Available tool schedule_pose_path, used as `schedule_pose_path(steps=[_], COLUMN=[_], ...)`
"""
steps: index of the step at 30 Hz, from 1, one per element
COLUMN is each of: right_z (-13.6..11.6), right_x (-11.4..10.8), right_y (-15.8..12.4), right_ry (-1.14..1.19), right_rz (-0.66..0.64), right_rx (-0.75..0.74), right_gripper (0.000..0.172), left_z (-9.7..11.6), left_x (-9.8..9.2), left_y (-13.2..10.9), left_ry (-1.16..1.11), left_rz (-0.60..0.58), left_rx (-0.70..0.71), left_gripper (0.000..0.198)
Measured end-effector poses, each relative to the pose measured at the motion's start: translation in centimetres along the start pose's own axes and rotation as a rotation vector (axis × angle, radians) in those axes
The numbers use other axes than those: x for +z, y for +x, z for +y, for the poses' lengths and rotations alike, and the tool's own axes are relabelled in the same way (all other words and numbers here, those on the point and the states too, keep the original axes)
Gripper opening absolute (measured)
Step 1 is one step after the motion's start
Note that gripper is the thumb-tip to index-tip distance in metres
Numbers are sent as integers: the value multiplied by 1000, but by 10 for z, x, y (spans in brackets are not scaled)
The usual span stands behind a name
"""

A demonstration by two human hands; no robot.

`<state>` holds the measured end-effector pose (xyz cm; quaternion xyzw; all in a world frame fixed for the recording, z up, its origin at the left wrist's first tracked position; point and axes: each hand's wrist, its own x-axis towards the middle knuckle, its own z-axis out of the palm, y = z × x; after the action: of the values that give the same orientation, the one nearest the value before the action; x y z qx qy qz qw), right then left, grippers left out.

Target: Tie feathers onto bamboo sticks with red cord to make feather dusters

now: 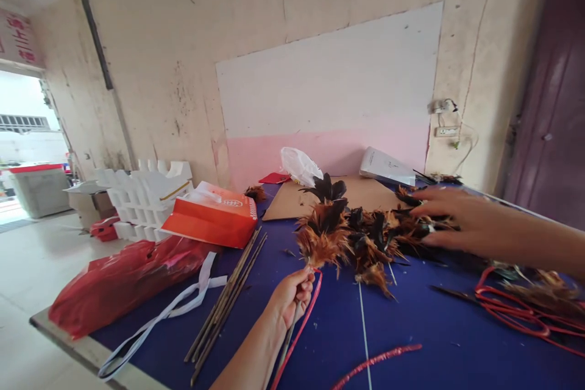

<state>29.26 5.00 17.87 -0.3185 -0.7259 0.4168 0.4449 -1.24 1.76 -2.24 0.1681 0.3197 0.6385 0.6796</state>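
My left hand (pixel 295 295) is closed around a thin, straight brown stick (pixel 287 344). At the stick's upper end, just above my fist, stands a tuft of rust-brown and black feathers (pixel 324 228), darkest at the tip. A thin, glossy red plastic cord (pixel 316 298) runs from the base of the tuft down beside the stick.

My right hand (pixel 443 219) is slightly blurred, with thumb and fingers parted, over the right part of a loose pile of brown and black feathers (pixel 372 237). I cannot tell whether the fingertips touch a feather. The pile lies to the right of the tuft, on a dark blue tabletop (pixel 406 311).

Near the right edge of view lies a tangle of red cord (pixel 507 308); a short, thick red strand (pixel 379 362) lies at the near edge. To the left of my left forearm rest several slender brown sticks (pixel 228 298), a folded white fabric strap (pixel 167 312) and a crumpled red plastic bag (pixel 123 283). Beyond them lies an orange-red paper bag (pixel 212 222). Behind the tuft, a flat brown cardboard sheet (pixel 284 200) lies toward the wall.
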Motion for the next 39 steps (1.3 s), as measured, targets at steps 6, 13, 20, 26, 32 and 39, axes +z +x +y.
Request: schedule_pose_path(steps=[6,13,20,26,32,39], right_z=[5,66,115,124,127,117], right_x=[34,119,155,144,139,144], right_y=[-20,-44,-42,-42,-45,-44], right_ry=[394,832,1039,1121,1170,980], right_rz=[-356,-820,-656,-456,-327,-343], right_rx=[43,244,476,574,534,265], right_gripper=[54,70,71,63,55,39], left_z=[-3,-9,-1,7,-2,-11], left_x=[3,20,21,21,21,21], left_y=[-1,-15,-21,-22,-17,-15], left_ry=[2,6,-72,-134,18,103], left_rz=[-13,21,36,5,-17,-26], left_rx=[-48,-79,-72,-34,58,95], left_gripper=[17,11,10,9,8,10])
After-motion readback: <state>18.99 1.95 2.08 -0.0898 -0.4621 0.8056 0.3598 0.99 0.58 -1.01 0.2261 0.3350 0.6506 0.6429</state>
